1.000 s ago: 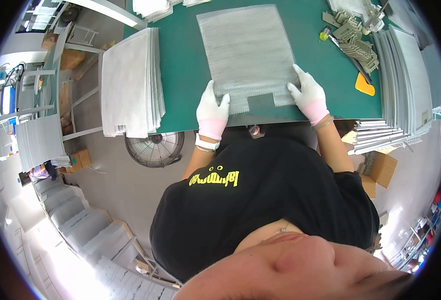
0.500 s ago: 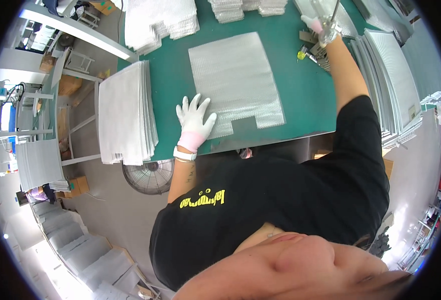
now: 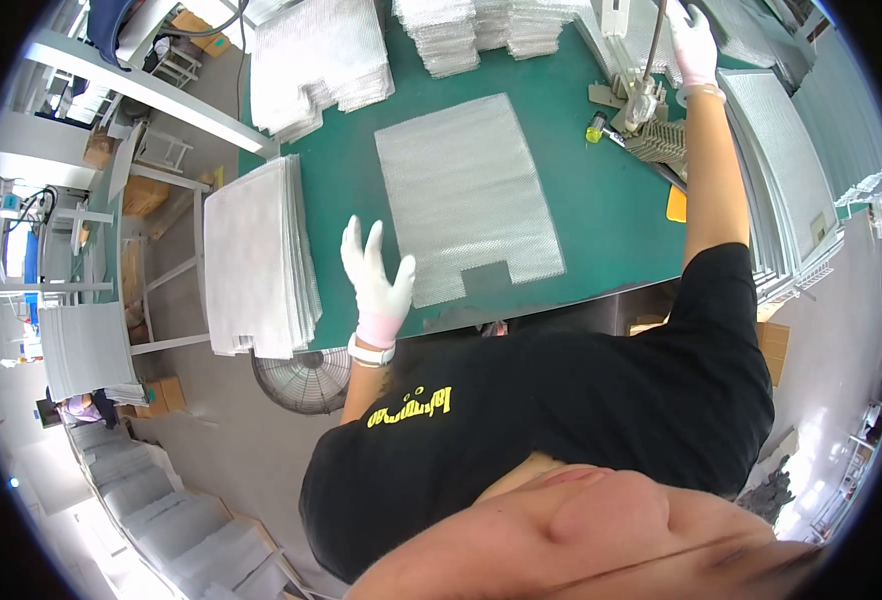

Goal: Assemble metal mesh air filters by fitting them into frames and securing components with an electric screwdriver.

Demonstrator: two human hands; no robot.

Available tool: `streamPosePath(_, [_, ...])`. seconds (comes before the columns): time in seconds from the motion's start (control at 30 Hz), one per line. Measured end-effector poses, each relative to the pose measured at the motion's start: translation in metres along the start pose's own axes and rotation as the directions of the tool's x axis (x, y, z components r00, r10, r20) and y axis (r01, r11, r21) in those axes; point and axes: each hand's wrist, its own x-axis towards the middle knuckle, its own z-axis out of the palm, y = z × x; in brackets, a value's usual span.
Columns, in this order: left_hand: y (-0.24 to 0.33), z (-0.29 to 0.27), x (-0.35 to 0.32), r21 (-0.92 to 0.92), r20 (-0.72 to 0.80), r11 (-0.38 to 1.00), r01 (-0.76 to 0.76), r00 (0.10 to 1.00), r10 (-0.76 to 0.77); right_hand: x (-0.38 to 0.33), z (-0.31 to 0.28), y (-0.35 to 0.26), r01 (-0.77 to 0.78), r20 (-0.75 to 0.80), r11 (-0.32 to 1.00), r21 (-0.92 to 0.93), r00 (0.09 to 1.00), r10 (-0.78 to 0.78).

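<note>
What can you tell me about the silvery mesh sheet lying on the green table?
The silvery mesh sheet is a roughly rectangular piece of fine, metallic-looking mesh with a small rectangular notch cut from its near edge. It lies flat on the green table, slightly angled. The gloved left hand is spread open beside its near left corner; contact is unclear.

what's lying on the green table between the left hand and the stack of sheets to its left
Nothing: in the head view only bare green mat separates the left hand from the stack of sheets.

Green-topped bench (image 3: pixel 611 215) over grey concrete floor (image 3: pixel 231 450) — round fan (image 3: pixel 306 378) under its edge, metal rack (image 3: pixel 161 230) and cardboard boxes (image 3: pixel 156 395) left, bright even light.
</note>
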Motion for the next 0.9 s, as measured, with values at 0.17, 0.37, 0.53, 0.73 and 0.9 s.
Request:
streamPosePath(0.17, [0.028,0.013,0.014,-0.246,0.038,0.959,-0.141,0.987,0.155,-0.079,-0.036,-0.03,0.261,-0.077,0.949,0.176,0.965,-0.251])
streamPosePath(0.37, [0.079,0.037,0.012,-0.753,0.583,0.528,0.394,0.771,0.256,-0.227,-0.037,-0.006,0.4,0.021,0.841,0.364,0.899,-0.437])
streamPosePath(0.53, [0.14,0.055,-0.004,-0.993,0.115,0.018,0.119,0.982,-0.151,-0.347,-0.061,-0.031,0.595,0.397,0.762,0.254,0.654,-0.644])
streamPosePath(0.73, [0.061,0.004,-0.03,-0.933,0.101,0.304,0.191,0.952,-0.289,-0.322,-0.109,-0.06,0.491,0.436,0.871,-0.02,0.788,-0.434])
streamPosePath(0.9, [0.042,-0.009,-0.019,-0.742,0.198,0.56,0.369,0.918,-0.343,-0.316,-0.106,-0.064,0.09,0.751,0.996,0.023,0.656,-0.077])
